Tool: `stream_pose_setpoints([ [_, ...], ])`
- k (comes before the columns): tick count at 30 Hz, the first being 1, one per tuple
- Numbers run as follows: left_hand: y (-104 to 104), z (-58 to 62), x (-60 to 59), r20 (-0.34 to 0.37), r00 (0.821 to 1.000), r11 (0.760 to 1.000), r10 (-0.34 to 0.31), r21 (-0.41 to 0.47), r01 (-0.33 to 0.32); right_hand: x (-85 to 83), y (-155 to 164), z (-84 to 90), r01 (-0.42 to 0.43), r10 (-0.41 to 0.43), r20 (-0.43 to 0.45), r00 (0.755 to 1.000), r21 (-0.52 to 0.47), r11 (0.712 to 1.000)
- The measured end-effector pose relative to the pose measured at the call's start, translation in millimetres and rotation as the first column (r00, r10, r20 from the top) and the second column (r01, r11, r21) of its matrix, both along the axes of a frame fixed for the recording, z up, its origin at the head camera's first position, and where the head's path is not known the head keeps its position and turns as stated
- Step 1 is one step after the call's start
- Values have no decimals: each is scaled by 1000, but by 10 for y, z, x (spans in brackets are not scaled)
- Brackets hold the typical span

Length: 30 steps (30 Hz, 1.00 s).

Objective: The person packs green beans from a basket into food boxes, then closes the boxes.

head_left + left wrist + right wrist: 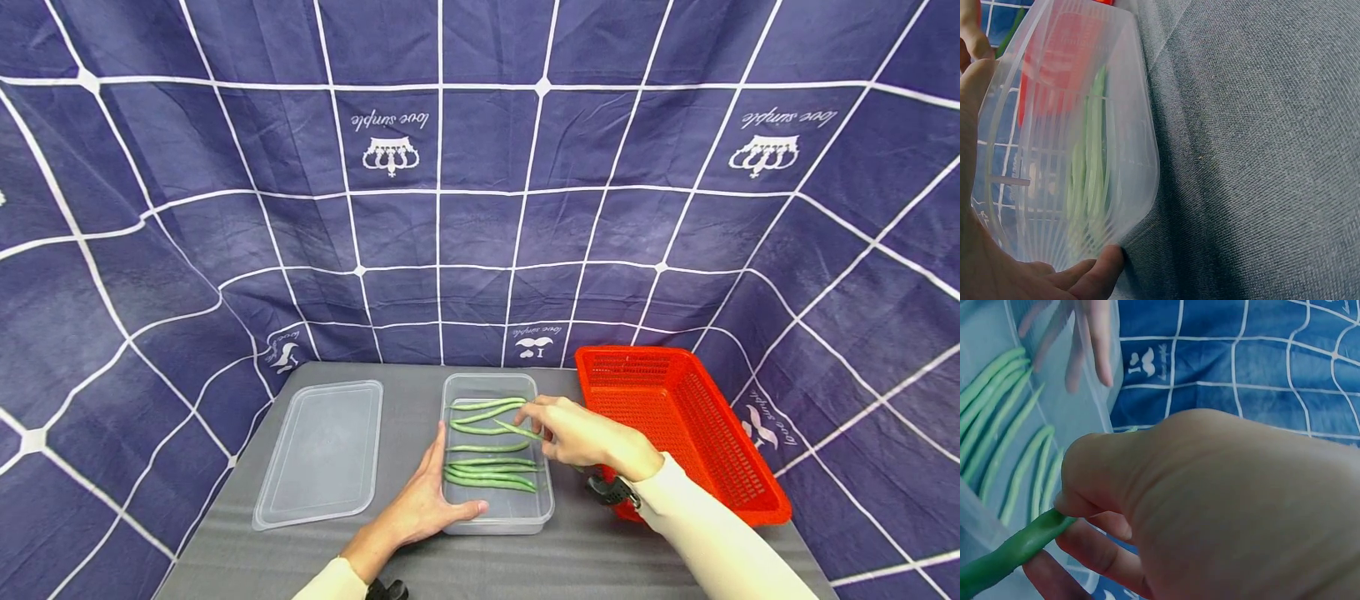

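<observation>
A clear plastic container [498, 527] stands in the middle of the table with several green beans [489, 481] laid crosswise inside. My left hand [426, 502] rests against the container's left wall, its fingers straight along the outside and its thumb over the front rim. Those fingers [1100, 272] show against the wall in the left wrist view. Over the container's right side, my right hand [573, 429] pinches one green bean [1019, 550] between thumb and fingers. This bean slants above the others, and its end near the hand is partly covered by the fingers.
A red perforated basket [637, 400] stands to the right, partly behind my right forearm. On the left, a translucent lid [322, 454] lies flat on the grey tabletop [408, 417]. A blue cloth with white lines [480, 225] hangs around the back and sides.
</observation>
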State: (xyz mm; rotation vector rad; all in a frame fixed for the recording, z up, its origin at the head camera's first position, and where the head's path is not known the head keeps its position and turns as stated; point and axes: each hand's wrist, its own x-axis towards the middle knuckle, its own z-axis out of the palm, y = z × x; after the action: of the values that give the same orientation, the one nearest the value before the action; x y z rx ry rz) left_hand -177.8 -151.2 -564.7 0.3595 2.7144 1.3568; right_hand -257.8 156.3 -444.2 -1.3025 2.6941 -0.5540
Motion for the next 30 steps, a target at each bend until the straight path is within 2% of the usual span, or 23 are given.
stream_pose_setpoints([
  [30, -22, 14, -4, 16, 1000, 1000, -12, 1, 12, 108, -568, -165, -106, 103, 51, 993, 64, 992],
])
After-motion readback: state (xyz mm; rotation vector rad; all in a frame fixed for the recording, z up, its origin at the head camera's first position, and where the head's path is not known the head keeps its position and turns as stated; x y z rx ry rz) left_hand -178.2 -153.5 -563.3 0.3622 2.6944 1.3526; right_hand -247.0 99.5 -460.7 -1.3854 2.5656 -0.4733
